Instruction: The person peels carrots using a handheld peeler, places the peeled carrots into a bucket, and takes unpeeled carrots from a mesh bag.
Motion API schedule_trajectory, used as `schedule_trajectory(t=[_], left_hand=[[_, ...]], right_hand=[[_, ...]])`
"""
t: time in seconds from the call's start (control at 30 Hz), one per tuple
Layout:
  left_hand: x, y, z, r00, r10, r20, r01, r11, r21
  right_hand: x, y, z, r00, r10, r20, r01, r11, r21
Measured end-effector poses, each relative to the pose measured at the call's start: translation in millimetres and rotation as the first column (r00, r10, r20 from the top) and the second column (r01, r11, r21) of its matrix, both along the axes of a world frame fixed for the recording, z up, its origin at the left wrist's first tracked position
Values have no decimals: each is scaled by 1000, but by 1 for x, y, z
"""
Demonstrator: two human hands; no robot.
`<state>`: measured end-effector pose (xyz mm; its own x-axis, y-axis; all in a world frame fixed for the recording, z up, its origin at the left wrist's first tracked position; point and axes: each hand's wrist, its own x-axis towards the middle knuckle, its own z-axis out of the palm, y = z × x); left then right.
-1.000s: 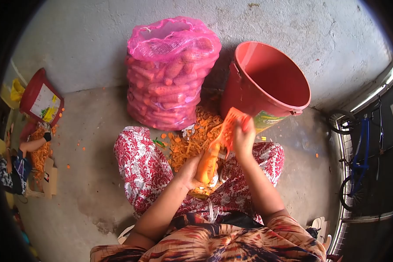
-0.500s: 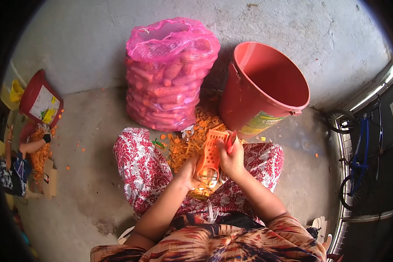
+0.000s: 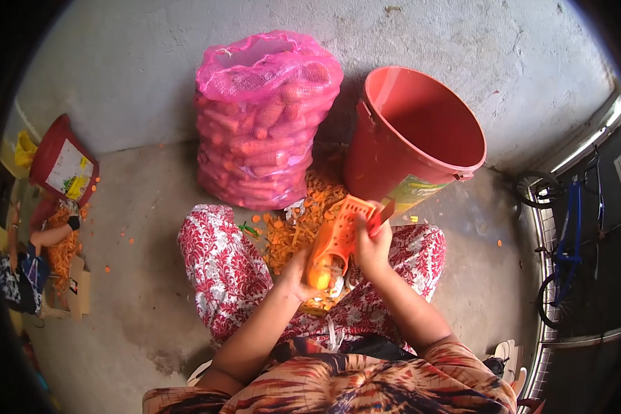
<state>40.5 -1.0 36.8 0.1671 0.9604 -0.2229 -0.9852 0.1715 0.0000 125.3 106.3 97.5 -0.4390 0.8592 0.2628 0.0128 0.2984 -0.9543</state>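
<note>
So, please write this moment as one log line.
left hand: holds carrot | right hand: holds peeler over carrot | peelings: on floor | sack: beside bucket

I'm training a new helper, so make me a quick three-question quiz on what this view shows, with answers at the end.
1. Which hand grips the perforated orange tool?

2. True or false: in the picture, the pink mesh sack stands to the right of the large red bucket.

3. Where is the main heap of orange scraps?
A) On top of the sack
B) On the floor in front of the sack
C) Along the bucket's rim

Key:
1. The right hand.
2. False; the sack is to the left of the bucket.
3. B
</note>
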Motion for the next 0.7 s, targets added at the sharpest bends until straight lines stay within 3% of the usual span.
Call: schedule_trajectory(t=[0.07, 0.1, 0.2, 0.27, 0.4, 0.43, 0.5, 0.57, 0.7], left_hand=[[-1, 1, -10, 997, -29, -73, 34, 997, 67], [-2, 1, -8, 993, -43, -110, 54, 993, 101], [4, 0, 9, 969, -53, -241, 13, 986, -164], [4, 0, 6, 971, -89, -224, 58, 988, -144], [0, -2, -8, 984, -138, -116, 141, 990, 16], [-1, -1, -9, 987, -136, -80, 138, 990, 18], [-1, -2, -12, 990, -139, -1, 139, 990, 19], [0, 1, -14, 993, -105, -47, 105, 995, 1], [4, 2, -8, 994, -34, -99, 27, 997, -74]], right_hand=[[-3, -12, 5, 1000, -6, 22, 3, 989, 145], [-4, -10, -3, 1000, 6, 31, -10, 992, 127], [-1, 0, -11, 988, -104, 110, 83, 980, 182], [-2, 25, -10, 985, -160, -58, 164, 983, 77], [6, 71, -6, 912, -399, -95, 409, 903, 134], [4, 70, 0, 904, -389, -180, 412, 904, 114], [3, 54, 8, 938, -307, -163, 320, 945, 61], [9, 35, 10, 980, -172, -99, 173, 985, 0], [4, 1, -7, 996, -74, 54, 60, 973, 222]])
